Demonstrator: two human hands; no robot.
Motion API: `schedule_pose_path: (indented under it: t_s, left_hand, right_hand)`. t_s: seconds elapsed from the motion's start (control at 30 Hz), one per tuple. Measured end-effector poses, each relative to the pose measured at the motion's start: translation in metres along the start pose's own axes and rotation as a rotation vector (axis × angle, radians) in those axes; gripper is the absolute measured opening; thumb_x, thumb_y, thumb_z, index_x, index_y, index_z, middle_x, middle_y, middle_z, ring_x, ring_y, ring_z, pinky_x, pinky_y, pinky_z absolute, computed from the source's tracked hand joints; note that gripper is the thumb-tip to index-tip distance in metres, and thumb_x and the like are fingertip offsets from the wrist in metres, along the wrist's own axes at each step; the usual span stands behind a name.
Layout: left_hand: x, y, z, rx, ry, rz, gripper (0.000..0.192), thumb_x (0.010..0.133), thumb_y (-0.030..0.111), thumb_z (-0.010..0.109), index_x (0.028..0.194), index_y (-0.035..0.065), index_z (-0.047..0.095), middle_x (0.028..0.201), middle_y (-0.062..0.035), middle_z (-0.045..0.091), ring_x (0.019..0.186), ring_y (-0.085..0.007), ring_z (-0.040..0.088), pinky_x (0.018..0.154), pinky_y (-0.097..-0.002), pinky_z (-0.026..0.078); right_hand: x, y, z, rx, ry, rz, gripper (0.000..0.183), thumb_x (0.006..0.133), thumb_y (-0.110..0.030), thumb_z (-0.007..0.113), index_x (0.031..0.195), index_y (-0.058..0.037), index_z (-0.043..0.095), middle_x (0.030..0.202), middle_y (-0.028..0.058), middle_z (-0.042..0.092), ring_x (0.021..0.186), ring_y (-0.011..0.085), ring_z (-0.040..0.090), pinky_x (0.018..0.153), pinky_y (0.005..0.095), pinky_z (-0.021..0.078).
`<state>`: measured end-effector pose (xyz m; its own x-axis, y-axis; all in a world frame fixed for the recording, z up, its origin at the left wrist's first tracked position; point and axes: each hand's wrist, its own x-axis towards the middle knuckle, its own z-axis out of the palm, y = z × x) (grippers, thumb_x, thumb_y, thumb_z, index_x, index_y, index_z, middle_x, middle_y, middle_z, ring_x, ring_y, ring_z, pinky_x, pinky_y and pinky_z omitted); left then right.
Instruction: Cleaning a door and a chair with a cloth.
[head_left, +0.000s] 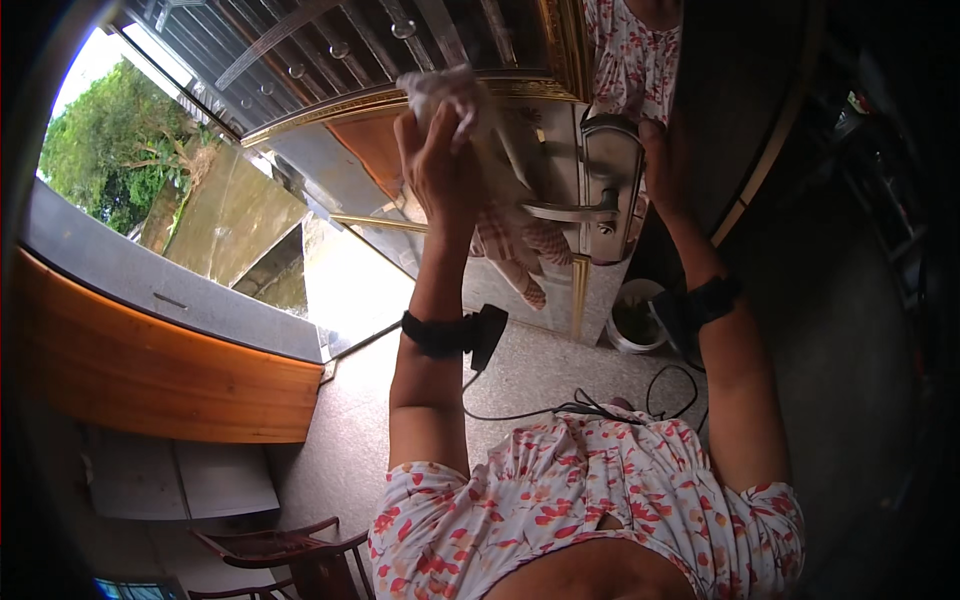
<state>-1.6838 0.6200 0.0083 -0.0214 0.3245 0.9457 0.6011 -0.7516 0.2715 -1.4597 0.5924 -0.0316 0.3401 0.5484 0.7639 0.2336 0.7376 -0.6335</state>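
Observation:
My left hand (442, 169) grips a bunched light cloth (450, 94) against the gold-coloured moulding (322, 116) below the door's dark barred panel (337, 56). The door's lower part is shiny and mirrors things in front of it. To the right of that hand is a metal lever handle (570, 212) on a long lock plate (611, 187). My right hand (664, 169) is at the door's edge beside the lock plate, its fingers partly hidden in shadow. Each wrist has a black strap with a small device on it.
A white bucket (636, 345) with something green inside stands on the floor below the door edge. Black cables (525, 414) hang before my body. An orange wooden panel (150, 360) is at left, a dark wooden chair (300, 551) at lower left. The doorway shows wet paving (225, 217) outside.

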Motion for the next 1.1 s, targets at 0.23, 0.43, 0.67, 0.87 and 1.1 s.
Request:
schedule_pose_path:
  t_s: [0.23,0.43,0.67,0.87,1.1]
  left_hand:
    - [0.02,0.034,0.012,0.11,-0.138,-0.007,0.033,0.064,0.0,0.058,0.095,0.0119,0.061,0.095,-0.0109,0.047,0.086,-0.0261,0.054,0.072,-0.0321,0.044]
    - [0.022,0.036,0.013,0.192,-0.132,0.079,0.03,0.061,0.003,0.058,0.086,0.0201,0.06,0.087,-0.0096,0.043,0.08,-0.0299,0.052,0.062,-0.0392,0.045]
    - [0.024,0.026,0.003,0.344,-0.082,-0.057,0.028,0.067,0.006,0.055,0.089,0.0233,0.058,0.091,-0.0098,0.043,0.08,-0.0299,0.053,0.059,-0.0405,0.046]
    - [0.019,0.055,0.008,0.224,-0.174,0.008,0.033,0.065,0.005,0.056,0.092,0.0237,0.058,0.092,-0.0107,0.041,0.081,-0.031,0.053,0.059,-0.0395,0.046]
    - [0.028,0.037,-0.002,0.398,-0.144,-0.068,0.028,0.067,0.006,0.054,0.087,0.0238,0.061,0.088,-0.0105,0.043,0.084,-0.0307,0.052,0.061,-0.0387,0.045]
  right_hand:
    - [0.003,-0.001,-0.001,-0.107,0.01,-0.018,0.029,0.081,-0.018,0.049,0.102,0.0016,0.048,0.084,0.0081,0.052,0.073,0.0129,0.048,0.069,0.0269,0.0405]
    - [0.002,-0.002,-0.005,-0.149,0.03,-0.052,0.033,0.079,-0.018,0.049,0.104,0.0026,0.048,0.086,0.013,0.054,0.077,0.0177,0.051,0.072,0.0306,0.0408]
    - [0.001,-0.013,-0.003,-0.252,-0.009,0.038,0.034,0.074,-0.015,0.052,0.104,0.0025,0.05,0.09,0.0203,0.054,0.082,0.0296,0.054,0.075,0.0352,0.041]
    - [0.002,-0.011,0.004,-0.343,-0.035,-0.147,0.037,0.081,-0.022,0.048,0.111,0.0002,0.046,0.09,0.0104,0.055,0.081,0.0139,0.051,0.076,0.029,0.0404]
    - [-0.001,-0.009,0.004,-0.221,-0.113,0.086,0.035,0.081,-0.02,0.048,0.108,0.0015,0.047,0.09,0.0114,0.055,0.082,0.0159,0.051,0.076,0.0298,0.0402]
